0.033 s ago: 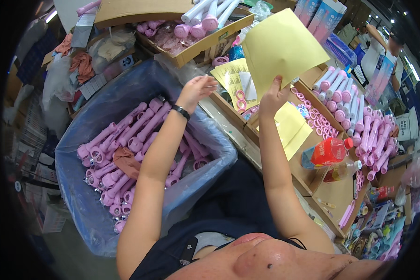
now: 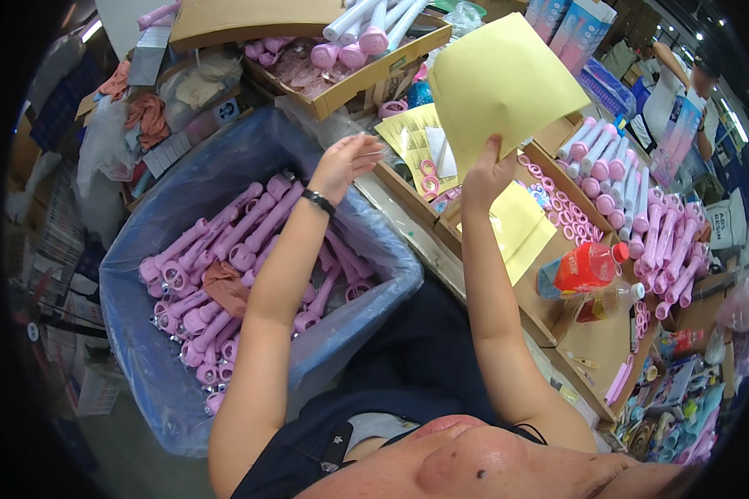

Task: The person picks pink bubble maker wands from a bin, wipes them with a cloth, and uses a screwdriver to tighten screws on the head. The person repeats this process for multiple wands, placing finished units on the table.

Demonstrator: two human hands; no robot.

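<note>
A big bin lined with blue plastic (image 2: 366, 274) stood at the near left, full of pink handheld fans (image 2: 225, 274). To its right, a cardboard tray (image 2: 558, 324) held a stack of yellow sheets (image 2: 520, 224). The right hand (image 2: 487, 173) pinched one yellow sheet (image 2: 499, 83) by its lower edge, lifted above the tray. The left hand (image 2: 345, 162) hovered open and empty beside it, over the far edge of the bin. To handle the sheet well, I think the left hand should support its free side, so it does not bend.
</note>
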